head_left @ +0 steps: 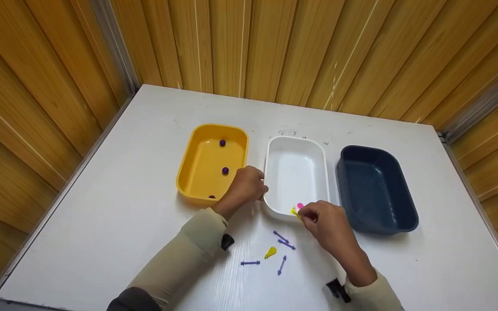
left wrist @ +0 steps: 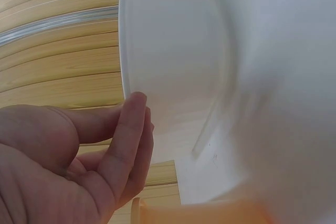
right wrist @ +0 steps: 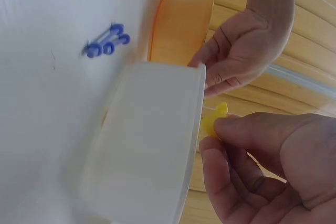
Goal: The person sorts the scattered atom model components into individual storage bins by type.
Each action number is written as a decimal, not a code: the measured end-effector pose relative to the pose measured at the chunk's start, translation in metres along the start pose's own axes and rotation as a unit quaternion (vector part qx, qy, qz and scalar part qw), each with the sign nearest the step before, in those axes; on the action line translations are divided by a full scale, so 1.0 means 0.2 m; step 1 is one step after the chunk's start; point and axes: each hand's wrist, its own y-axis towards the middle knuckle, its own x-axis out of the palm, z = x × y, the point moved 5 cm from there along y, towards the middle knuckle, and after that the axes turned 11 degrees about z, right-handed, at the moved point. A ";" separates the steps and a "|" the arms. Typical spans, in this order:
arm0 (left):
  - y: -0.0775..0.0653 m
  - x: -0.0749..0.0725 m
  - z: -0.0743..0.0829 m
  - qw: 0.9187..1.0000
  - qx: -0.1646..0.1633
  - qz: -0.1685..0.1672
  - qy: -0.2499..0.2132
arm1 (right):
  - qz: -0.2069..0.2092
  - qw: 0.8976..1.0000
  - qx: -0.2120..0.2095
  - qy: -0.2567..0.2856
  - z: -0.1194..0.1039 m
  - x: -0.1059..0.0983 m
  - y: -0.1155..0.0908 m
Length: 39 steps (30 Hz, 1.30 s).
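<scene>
My left hand (head_left: 245,186) grips the left rim of a white plastic bin (head_left: 296,139), its fingers against the outer wall (left wrist: 168,66) in the left wrist view. Over the bin's near rim, my right hand (head_left: 327,220) pinches a small yellow plastic piece (right wrist: 214,120) between thumb and forefinger. A pink spot (head_left: 300,205) shows right beside that piece in the head view. On the table just in front of the bin lie several purple rods with knobbed ends (head_left: 286,244) and a yellow teardrop-shaped piece (head_left: 271,252).
Left of the white bin stands a yellow bin (head_left: 184,172) with purple beads (head_left: 225,170) in it. A dark blue bin (head_left: 376,190) is on the right. All stand on a white table (head_left: 102,224) walled by wood-look panels (head_left: 266,52).
</scene>
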 end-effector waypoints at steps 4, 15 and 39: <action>0.01 0.01 0.00 1.000 -0.016 -0.005 -0.004 | 0.017 1.000 0.010 -0.004 0.03 -0.01 0.02; 0.00 0.00 0.00 1.000 0.001 -0.005 -0.005 | 0.047 0.999 -0.005 -0.013 0.06 0.00 0.03; -0.01 0.00 0.00 1.000 -0.010 -0.004 -0.005 | -0.061 0.998 -0.018 0.009 -0.08 0.15 -0.11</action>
